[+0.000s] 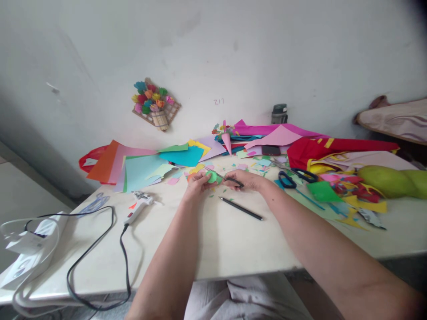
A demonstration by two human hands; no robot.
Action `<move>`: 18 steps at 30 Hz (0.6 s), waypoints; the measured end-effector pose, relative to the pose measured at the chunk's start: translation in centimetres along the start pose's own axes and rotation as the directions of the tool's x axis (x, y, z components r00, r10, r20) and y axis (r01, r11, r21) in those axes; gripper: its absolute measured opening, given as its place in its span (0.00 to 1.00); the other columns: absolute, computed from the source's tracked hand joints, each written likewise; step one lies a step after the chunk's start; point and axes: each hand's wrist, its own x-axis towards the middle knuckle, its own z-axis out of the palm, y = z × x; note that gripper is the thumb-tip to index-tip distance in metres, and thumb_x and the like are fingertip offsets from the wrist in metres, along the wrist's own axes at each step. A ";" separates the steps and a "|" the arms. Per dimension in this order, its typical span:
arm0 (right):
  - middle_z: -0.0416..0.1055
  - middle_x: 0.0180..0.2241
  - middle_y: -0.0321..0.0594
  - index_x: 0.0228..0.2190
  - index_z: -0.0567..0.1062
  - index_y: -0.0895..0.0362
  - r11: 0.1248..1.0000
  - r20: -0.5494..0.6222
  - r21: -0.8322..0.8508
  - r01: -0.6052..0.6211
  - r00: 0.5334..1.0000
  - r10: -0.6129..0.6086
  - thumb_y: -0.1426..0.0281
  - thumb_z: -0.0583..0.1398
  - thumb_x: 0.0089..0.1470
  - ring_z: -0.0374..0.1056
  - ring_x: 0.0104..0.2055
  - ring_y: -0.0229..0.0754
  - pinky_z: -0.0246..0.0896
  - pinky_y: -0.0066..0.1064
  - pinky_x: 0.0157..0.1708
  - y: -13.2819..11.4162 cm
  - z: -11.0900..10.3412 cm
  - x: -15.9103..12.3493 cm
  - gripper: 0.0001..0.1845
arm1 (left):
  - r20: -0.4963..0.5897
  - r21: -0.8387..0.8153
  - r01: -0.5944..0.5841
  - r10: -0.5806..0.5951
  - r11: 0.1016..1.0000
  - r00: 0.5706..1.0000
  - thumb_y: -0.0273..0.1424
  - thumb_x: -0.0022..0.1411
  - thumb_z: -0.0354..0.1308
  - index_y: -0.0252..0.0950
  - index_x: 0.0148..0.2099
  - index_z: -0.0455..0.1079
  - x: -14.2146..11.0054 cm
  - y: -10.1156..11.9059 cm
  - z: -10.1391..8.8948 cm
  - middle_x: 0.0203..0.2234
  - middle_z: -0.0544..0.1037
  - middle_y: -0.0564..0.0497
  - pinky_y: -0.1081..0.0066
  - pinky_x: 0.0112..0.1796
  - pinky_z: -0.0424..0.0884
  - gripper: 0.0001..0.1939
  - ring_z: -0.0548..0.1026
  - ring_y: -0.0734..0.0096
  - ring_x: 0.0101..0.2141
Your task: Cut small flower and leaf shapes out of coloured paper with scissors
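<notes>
Between thumb and fingers, my left hand [197, 186] pinches a small piece of green paper [212, 178] with a rounded edge. My right hand [245, 180] is closed on a pair of scissors [237, 182] with dark handles. The blades point left and lie at the green paper; whether they are cutting into it I cannot tell. Small paper scraps [263, 163] in many colours are spread on the table behind both hands. Nearer to me, just below the hands, lies a black pen [240, 208].
A glue gun [139, 209] with a black cord lies left, near a white power strip [36, 249]. Coloured sheets [142, 171] are piled at the back left. Larger scissors [296, 174], red cloth [333, 151] and a green bulging object [383, 181] lie right. A dark phone [271, 150] rests behind.
</notes>
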 end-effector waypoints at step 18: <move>0.56 0.16 0.27 0.27 0.72 0.59 0.999 -0.070 -0.031 -0.023 0.997 0.021 0.64 0.58 0.45 0.51 0.17 0.31 0.45 0.27 0.19 0.6 -0.1 0.3 0.10 | -0.018 0.041 0.027 -0.026 0.999 1.000 0.36 0.39 0.74 0.33 0.25 0.68 -0.2 0.2 0.2 0.20 0.72 0.54 0.69 0.33 0.74 0.18 0.76 0.70 0.24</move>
